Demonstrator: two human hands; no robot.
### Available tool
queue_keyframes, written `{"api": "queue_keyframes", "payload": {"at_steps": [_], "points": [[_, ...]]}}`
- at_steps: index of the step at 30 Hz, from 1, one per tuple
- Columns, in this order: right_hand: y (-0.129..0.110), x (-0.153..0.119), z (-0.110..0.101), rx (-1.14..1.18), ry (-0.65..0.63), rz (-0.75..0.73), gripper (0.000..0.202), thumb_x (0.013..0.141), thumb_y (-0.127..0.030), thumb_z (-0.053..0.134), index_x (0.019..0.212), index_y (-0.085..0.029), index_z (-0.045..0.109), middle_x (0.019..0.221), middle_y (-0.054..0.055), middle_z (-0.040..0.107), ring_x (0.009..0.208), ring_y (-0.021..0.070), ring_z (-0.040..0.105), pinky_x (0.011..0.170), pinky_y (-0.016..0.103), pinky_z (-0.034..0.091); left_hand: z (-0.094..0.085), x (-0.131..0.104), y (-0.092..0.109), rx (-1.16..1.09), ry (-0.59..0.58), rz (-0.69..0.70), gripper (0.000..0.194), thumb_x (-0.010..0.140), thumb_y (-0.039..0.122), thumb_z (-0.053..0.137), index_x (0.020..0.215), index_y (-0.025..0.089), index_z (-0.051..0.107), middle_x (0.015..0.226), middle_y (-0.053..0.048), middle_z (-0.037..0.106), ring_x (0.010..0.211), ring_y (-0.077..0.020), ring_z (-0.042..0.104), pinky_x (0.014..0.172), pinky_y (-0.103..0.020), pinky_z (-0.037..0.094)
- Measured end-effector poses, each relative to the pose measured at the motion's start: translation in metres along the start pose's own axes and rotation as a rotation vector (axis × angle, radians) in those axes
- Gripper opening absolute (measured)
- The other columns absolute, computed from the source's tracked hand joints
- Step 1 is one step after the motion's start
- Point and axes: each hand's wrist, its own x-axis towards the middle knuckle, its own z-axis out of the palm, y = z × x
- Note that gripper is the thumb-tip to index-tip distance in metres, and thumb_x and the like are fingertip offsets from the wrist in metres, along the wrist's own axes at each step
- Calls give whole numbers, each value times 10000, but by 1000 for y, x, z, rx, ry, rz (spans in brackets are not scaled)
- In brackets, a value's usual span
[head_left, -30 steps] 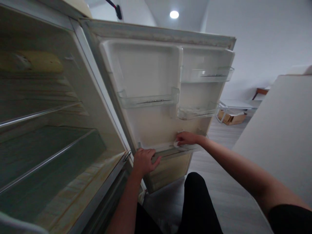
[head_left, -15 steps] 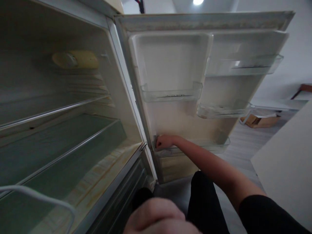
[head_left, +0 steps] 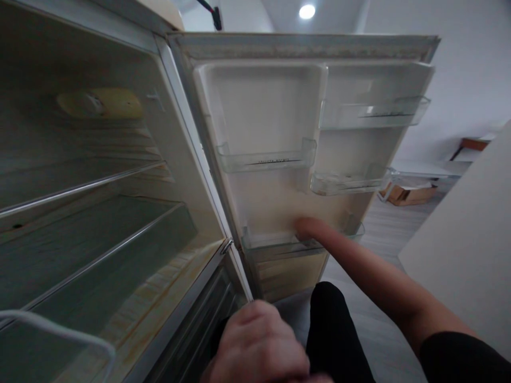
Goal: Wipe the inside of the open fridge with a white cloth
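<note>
My right hand point(head_left: 310, 229) reaches down into the bottom clear rack point(head_left: 279, 249) on the inside of the open fridge door point(head_left: 263, 101). It is blurred, its fingers point down, and what they hold, if anything, is hidden. Close to the camera at the bottom centre, my left hand point(head_left: 261, 340) is curled closed with its knuckles up; its contents cannot be seen. Higher on the door are more clear racks, one at the left point(head_left: 267, 161) and two at the right.
The fridge interior point(head_left: 99, 234) at the left has glass shelves and brownish stains. A white cable point(head_left: 59, 331) crosses the lower left. My dark-clothed knee point(head_left: 331, 319) is below the door. A cardboard box point(head_left: 411, 194) lies under a table point(head_left: 419, 169) at the right.
My right hand has moved from the hinge-side end of the bottom rack rightward to its middle. My left hand has risen slightly. The view has shifted a little.
</note>
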Motion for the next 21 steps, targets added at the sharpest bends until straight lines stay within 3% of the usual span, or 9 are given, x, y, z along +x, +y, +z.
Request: {"api": "queue_keyframes", "payload": {"at_steps": [1,3,5,8,11,15,18,21], "points": [[7,-1,0,-2,-27,33,234,735,-93,711,951,-63,796,977,213,758,976,319,732,843,373,568,9,9,-16,-75,38,17,389,971,274,532,1334,414,545,896,9,736,810,-203,696,723,-411,608],[24,-6,1,-3,-77,83,196,695,-45,715,873,-48,797,911,210,759,916,330,740,814,385,573,32,14,-54,28,69,-131,395,961,228,554,1342,333,547,1086,-39,721,1006,-214,684,865,-419,593],[45,-18,4,-3,-84,120,192,709,-20,697,874,-24,795,968,245,751,946,353,735,835,405,565,56,3,-95,246,98,-264,386,954,298,604,1336,265,563,1305,-104,651,1250,-288,598,1047,-516,523],[74,-40,12,1,-24,156,259,829,-128,678,1030,1,780,1170,298,697,1110,385,690,936,430,528,78,-27,-136,355,62,-342,545,950,351,622,1453,218,463,1491,-162,520,1436,-344,438,1134,-585,447],[86,-53,18,17,-1,161,357,935,-254,618,1161,-8,744,1256,295,664,1172,370,668,964,418,515,84,-43,-149,325,50,-373,580,953,331,623,1486,231,418,1530,-145,485,1479,-325,389,1161,-566,430],[79,-51,16,19,-62,109,250,905,-127,603,1078,-67,773,1194,244,708,1081,317,704,908,386,527,88,-40,-154,306,169,-345,382,980,218,550,1362,243,546,1388,-112,604,1417,-284,476,1153,-536,445],[63,-42,7,19,-145,41,153,854,-101,641,877,-64,787,957,211,758,859,289,731,779,363,540,96,-37,-157,335,272,-336,304,986,172,519,1273,229,601,1287,-108,651,1364,-270,527,1122,-514,471],[28,-26,-4,60,-152,-97,164,865,-179,673,926,-80,788,932,162,765,810,245,717,753,320,522,103,-37,-157,355,319,-349,278,988,164,508,1241,211,614,1263,-114,658,1358,-270,535,1098,-498,491]]}}
